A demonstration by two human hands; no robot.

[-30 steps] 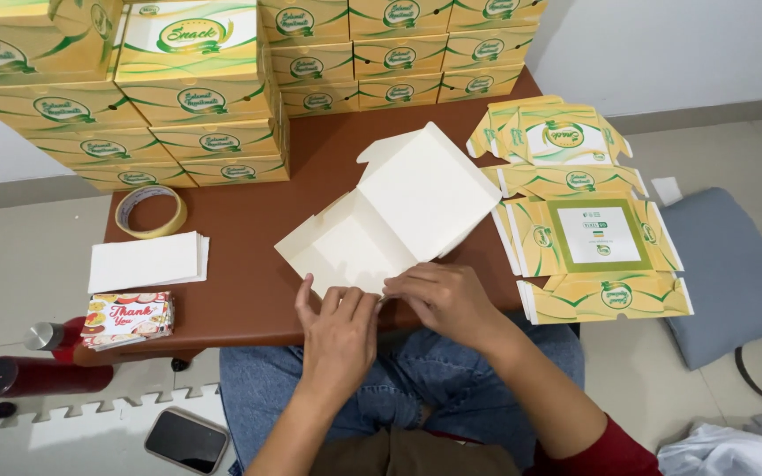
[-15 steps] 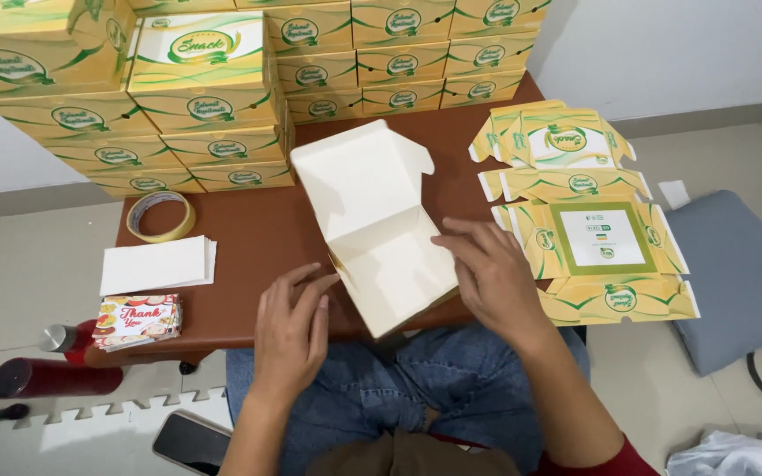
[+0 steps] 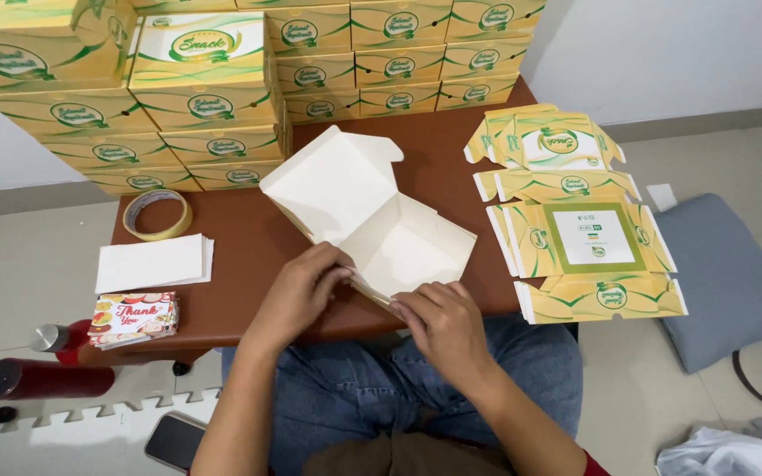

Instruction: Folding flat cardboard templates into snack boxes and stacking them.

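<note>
Nearest to me, a dark phone lies on the foam floor mat at lower left, beside my knees in blue jeans. A dark red bottle lies on the floor further left.

My left hand is pinched, thumb against fingers, on the near-left corner of the half-folded white box. My right hand is closed on the near wall of that same box, fingers curled over its edge. The box sits at the near edge of the brown table, centre, inside facing up, lid flap raised and leaning away to the left.

Left on the table: a small stack of printed cards at the near edge, a pile of white sheets just beyond, then a roll of tape.

Right on the table: a spread of flat, unfolded yellow box blanks, overhanging the right edge. A grey cushion lies on the floor beyond them.

Farthest, stacked yellow boxes form a wall across the far side of the table.
</note>
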